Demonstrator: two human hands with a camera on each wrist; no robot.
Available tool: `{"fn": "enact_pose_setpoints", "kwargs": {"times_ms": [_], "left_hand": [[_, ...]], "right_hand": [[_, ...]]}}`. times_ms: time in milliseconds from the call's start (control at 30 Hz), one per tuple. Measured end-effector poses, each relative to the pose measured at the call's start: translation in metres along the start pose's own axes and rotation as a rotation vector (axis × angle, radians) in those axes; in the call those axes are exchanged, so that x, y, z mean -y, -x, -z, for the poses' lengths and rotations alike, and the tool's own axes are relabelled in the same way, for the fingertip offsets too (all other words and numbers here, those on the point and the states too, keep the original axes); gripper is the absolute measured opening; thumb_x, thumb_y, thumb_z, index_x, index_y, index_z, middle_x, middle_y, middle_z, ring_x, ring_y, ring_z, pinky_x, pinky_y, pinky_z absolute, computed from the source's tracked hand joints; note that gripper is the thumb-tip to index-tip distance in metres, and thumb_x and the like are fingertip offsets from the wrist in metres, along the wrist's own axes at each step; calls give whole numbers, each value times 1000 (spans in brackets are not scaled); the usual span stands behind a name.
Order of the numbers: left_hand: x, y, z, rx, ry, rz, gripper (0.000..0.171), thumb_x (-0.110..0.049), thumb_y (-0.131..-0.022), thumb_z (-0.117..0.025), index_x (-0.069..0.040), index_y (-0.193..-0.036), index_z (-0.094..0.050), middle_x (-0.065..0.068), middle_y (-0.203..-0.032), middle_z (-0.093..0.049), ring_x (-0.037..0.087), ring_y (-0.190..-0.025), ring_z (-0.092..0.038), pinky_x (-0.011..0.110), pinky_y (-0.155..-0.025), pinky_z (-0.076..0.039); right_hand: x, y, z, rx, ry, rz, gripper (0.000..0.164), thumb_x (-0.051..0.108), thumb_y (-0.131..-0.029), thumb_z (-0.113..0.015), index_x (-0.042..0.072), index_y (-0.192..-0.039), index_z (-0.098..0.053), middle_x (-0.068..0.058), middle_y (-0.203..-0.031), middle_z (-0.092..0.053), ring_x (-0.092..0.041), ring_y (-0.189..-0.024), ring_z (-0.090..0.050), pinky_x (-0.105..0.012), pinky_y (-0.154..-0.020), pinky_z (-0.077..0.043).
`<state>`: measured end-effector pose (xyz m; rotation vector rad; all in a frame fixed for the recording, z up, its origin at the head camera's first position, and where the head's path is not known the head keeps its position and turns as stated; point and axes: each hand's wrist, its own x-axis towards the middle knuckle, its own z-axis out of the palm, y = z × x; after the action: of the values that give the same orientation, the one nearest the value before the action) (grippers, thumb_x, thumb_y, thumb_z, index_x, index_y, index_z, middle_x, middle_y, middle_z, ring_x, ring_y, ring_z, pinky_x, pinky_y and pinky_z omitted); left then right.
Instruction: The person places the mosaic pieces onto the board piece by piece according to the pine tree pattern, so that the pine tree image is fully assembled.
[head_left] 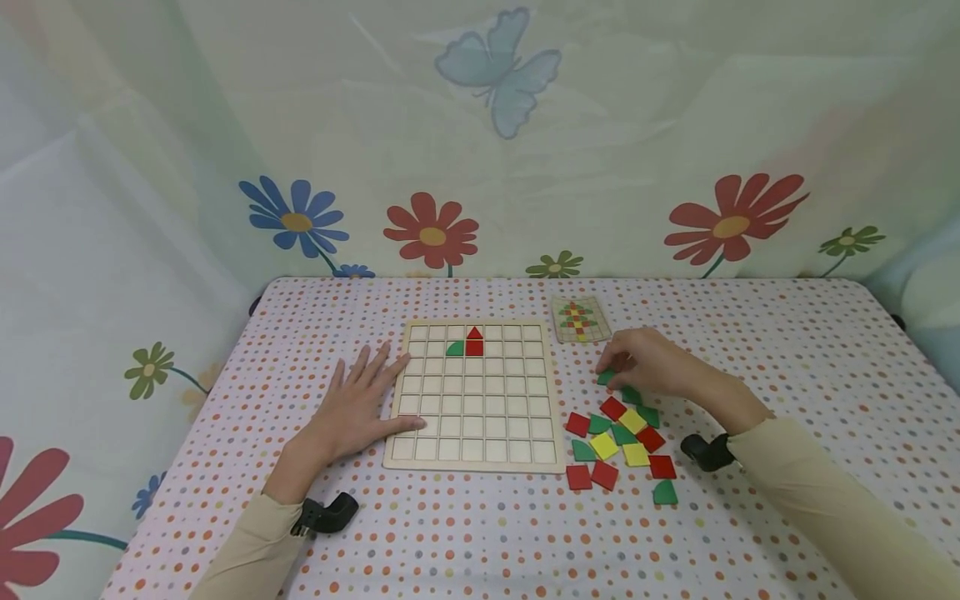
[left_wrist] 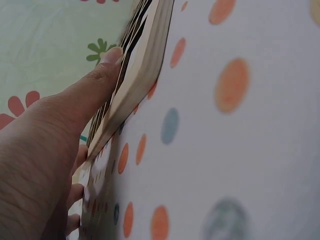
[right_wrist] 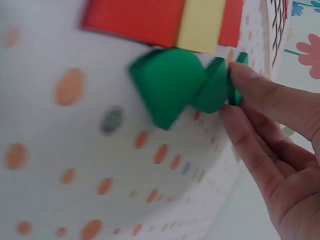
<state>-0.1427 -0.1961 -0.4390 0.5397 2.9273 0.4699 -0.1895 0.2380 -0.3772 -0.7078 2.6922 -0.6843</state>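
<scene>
Though head-view only, patterned card (head_left: 581,320)

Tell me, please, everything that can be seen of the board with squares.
The board is pale and looks wooden, with a plain rim and rows of square cells. It lies flat on the dotted table. Near its far edge sit a red triangle, a red square and a green piece. The left hand rests its thumb on the left side.

Soft, even light; faint shadows; both wrist views partly blurred.
</scene>
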Motion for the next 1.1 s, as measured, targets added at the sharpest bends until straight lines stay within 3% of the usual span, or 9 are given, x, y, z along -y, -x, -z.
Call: {"fn": "enact_pose_setpoints", "kwargs": {"times_ms": [433, 733, 1100], "left_hand": [[2, 0, -2, 6, -3, 6, 102, -72, -89, -65, -20, -168, -26, 14, -175, -11, 42, -160, -3, 70, -124, -1], [-2, 2, -1, 23, 0, 15, 103, -72, -89, -65, -20, -168, -26, 14, -175, -12, 42, -160, -4, 70, -124, -1], [-1, 0, 0, 8, 1, 10, 103, -72, -89, -66, -19, -168, -26, 14, -175, -11, 42, -160, -3, 70, -124, 0]], "right_hand": [[-5, -12, 3, 70, -27, -110, 14, 2, -81, -89, 6, -92, -80, 1, -86, -71, -16, -77, -59, -32, -73, -55], [-4, -10, 6, 99, -7, -63, 18, 3, -79, -90, 4, -90, -75, 0, -85, -70, -15, -77, -60, -32, -74, -57], [-6, -11, 8, 68, 20, 18, 16, 1, -78, -90, 7, -88, -79, 3, -87, -69, -12, -76, -61, -31, -74, -59]]}}
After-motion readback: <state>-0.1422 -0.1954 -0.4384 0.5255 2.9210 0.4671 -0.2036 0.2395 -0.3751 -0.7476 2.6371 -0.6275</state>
